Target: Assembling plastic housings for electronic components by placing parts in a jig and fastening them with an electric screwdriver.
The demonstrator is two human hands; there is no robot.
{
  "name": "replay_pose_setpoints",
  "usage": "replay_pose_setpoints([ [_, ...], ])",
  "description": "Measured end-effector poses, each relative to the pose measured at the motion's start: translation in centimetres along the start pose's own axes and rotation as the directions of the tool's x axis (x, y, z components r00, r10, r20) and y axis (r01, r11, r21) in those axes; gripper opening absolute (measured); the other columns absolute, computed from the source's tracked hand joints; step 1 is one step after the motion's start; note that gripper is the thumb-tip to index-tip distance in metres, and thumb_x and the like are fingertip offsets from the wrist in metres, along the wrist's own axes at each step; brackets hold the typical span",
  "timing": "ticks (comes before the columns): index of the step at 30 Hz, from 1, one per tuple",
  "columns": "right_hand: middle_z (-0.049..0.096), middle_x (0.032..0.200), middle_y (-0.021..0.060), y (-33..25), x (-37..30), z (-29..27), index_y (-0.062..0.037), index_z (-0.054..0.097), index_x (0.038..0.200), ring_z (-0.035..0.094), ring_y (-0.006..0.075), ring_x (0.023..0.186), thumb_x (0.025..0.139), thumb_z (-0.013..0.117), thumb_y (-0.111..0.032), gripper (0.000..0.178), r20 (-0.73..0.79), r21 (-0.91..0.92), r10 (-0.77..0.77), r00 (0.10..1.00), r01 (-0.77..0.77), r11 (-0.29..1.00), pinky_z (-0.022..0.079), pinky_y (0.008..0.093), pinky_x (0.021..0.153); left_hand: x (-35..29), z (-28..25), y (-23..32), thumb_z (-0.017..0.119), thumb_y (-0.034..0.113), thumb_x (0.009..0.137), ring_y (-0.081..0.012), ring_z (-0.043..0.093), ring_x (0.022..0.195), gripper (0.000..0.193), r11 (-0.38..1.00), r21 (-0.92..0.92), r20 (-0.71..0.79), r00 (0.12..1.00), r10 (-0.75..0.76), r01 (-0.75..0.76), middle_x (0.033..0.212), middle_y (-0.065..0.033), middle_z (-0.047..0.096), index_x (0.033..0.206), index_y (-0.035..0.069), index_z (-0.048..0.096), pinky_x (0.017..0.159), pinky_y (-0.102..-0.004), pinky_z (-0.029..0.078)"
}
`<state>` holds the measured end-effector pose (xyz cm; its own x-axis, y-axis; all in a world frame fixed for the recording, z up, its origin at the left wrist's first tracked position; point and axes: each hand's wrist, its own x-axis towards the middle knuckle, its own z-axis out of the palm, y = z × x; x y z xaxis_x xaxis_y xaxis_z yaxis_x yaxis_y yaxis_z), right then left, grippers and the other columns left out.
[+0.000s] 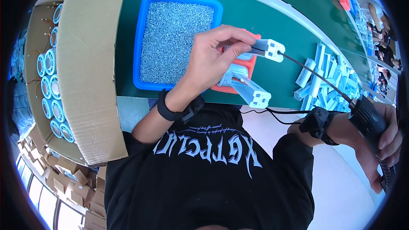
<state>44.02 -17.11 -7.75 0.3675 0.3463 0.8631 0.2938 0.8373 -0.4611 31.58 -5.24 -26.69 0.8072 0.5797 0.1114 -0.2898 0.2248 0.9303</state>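
My left hand [215, 53] pinches a light-blue plastic channel-shaped part [266, 50] between thumb and fingers, its white end cap turned to the right. In my right hand [388, 134] is a black electric screwdriver [367, 117]. Its long thin bit slants up and left, with the tip at the end cap; whether a screw sits there is too small to tell. Below the left hand an orange fixture [251, 66] holds pale-blue rounded pieces, partly hidden by the hand. A second channel-shaped part [252, 93] sticks out from the fixture toward me, wires inside it.
A blue tray [138, 47] full of small screws [174, 38] stands left on the green table [272, 12]. A cardboard box [89, 68] of round white-and-blue parts is further left. Loose light-blue channel parts [326, 79] are heaped at right. A black cable [281, 111] crosses the near edge.
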Motion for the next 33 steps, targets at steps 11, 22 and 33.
replay_pose_setpoints([
  [11,0.055,0.074,-0.0005,2.0,-0.7,0.4,-0.0068,0.051,0.096,0.053,0.0106,0.051,0.086,0.051,-0.052,0.046,0.021,0.032,0.088,0.996,-0.089,0.996,0.051,0.0263,0.047,-0.7,1.4,-1.5,0.060,-0.007,0.086,-0.0144,0.065,0.087,0.012,0.965,-0.252,-0.025,0.996,-0.086,0.077,0.094,-0.0100,0.067,0.096,-0.005,0.066,0.080,-0.0264,0.053],
  [22,0.058,0.072,-0.0008,1.3,-0.6,-2.2,-0.0082,0.052,0.080,0.057,0.0107,0.051,0.079,0.064,-0.049,0.043,0.067,0.046,0.161,0.985,-0.164,0.985,0.054,0.0245,0.048,-0.7,2.0,-2.1,0.061,-0.005,0.086,-0.0152,0.066,0.082,0.010,0.964,-0.267,-0.111,0.994,-0.017,-0.013,0.088,-0.0101,0.067,0.094,-0.003,0.066,0.075,-0.0263,0.053],
  [33,0.062,0.070,-0.0011,1.9,-0.6,-4.1,-0.0096,0.053,0.064,0.061,0.0109,0.051,0.073,0.077,-0.047,0.045,0.109,0.093,0.222,0.969,-0.233,0.968,0.056,0.0228,0.049,0.1,-0.5,0.1,0.062,-0.006,0.076,-0.0266,0.064,0.074,0.014,0.730,0.502,0.007,0.845,0.534,-0.465,0.076,-0.0106,0.065,0.086,0.003,0.067,0.064,-0.0343,0.051],
])
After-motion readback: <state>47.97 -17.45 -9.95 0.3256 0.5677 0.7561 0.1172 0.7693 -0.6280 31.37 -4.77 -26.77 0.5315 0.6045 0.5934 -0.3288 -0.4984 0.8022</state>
